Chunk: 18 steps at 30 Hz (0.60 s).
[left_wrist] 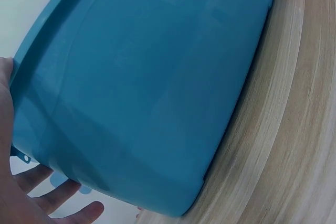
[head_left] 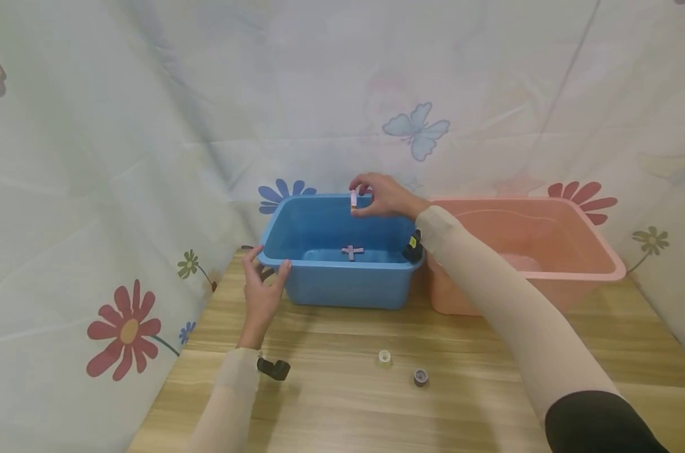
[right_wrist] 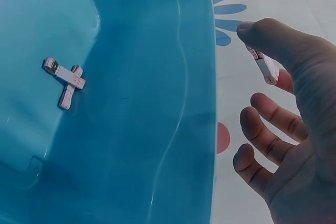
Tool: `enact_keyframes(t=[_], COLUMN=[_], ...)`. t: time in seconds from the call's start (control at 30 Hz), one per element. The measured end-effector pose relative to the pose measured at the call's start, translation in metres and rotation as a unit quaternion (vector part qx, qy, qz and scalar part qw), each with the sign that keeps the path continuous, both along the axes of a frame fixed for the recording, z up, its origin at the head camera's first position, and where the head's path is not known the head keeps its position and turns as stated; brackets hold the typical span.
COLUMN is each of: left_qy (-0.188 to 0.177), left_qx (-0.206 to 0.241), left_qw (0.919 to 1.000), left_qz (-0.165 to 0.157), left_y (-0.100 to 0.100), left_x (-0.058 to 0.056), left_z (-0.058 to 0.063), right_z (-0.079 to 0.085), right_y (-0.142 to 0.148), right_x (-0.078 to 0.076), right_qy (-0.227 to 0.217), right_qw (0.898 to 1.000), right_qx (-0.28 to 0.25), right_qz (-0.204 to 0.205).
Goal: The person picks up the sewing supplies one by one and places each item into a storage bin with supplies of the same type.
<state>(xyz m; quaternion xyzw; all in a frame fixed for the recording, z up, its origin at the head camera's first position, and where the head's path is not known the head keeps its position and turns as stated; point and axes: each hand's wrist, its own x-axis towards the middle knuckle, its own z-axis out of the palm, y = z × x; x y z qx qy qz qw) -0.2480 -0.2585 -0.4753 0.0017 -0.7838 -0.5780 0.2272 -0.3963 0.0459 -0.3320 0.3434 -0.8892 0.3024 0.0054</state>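
My right hand [head_left: 384, 195] is raised over the back of the blue plastic bin [head_left: 348, 286]. Its thumb and index finger pinch a small, slim pink-and-white packet [head_left: 353, 200] by the ends, seen also in the right wrist view as a packet [right_wrist: 268, 69] with dark print on one end. The other fingers hang loosely curled. Two similar packets [right_wrist: 68, 80] lie crossed on the bin floor. My left hand [head_left: 261, 299] holds the bin's front left corner, thumb at the front and fingers along the side; the left wrist view shows the fingers [left_wrist: 58, 195] beneath the rim.
A pink bin [head_left: 569, 292] stands right of the blue one, with my right forearm crossing over it. Toward the front of the wooden table [head_left: 331, 390] lie a small white ring [head_left: 384, 357] and a dark grey ring [head_left: 420, 377]. A patterned curtain [head_left: 297, 94] hangs behind.
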Motion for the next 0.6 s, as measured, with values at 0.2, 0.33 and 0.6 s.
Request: enact_keyframes(t=[0.2,0.33,0.6], left_qy=[-0.007,-0.007,-0.003], left_qx=[-0.003,0.0,0.004], left_qw=[1.0,1.0,1.0], left_qz=[0.002,0.002,0.002], left_y=[0.002,0.001,0.001], left_x=[0.004,0.004,0.0], left_z=[0.004,0.004,0.001], right_z=[-0.005,-0.007,-0.009], right_y=[0.001,0.001,0.0], right_x=[-0.006,-0.009,-0.014], right_qy=[-0.001,-0.001,0.004], right_qw=[1.0,1.0,1.0], right_qx=[0.001,0.006,0.016], right_qz=[-0.005,-0.01,-0.014])
